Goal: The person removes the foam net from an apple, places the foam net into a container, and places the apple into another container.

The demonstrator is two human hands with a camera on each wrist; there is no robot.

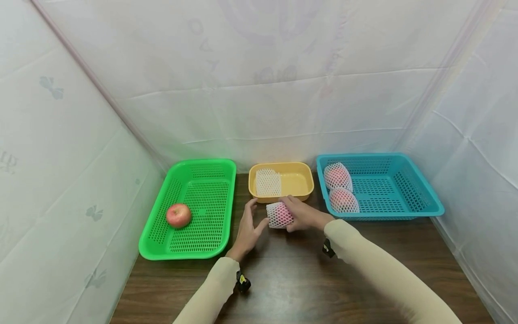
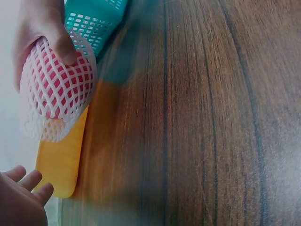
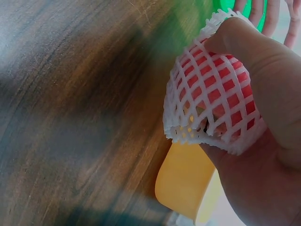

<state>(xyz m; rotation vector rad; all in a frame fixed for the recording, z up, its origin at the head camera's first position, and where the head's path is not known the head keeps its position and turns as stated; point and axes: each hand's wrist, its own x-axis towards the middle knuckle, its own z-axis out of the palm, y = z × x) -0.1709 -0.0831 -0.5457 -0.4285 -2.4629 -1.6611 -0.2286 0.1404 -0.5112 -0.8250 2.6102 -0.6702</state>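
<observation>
My right hand (image 1: 300,213) grips a red apple (image 3: 225,89) covered by a white foam net (image 1: 279,215), held in front of the yellow tray. In the right wrist view the thumb lies across the net, and the apple shows through its mesh. The net's loose edge reaches past the fruit in the left wrist view. My left hand (image 1: 247,229) is just left of the wrapped apple, fingers spread and relaxed, with nothing in them. Another apple (image 1: 179,215), bare, sits in the green basket (image 1: 145,243). Two net-wrapped apples (image 1: 338,176) lie at the left end of the blue basket (image 1: 435,208).
The yellow tray (image 1: 297,183) stands at the back middle with flat white foam nets (image 1: 268,182) in its left half. Baskets flank it left and right on the dark wooden table (image 1: 291,279). White cloth walls (image 1: 259,112) enclose the back and both sides.
</observation>
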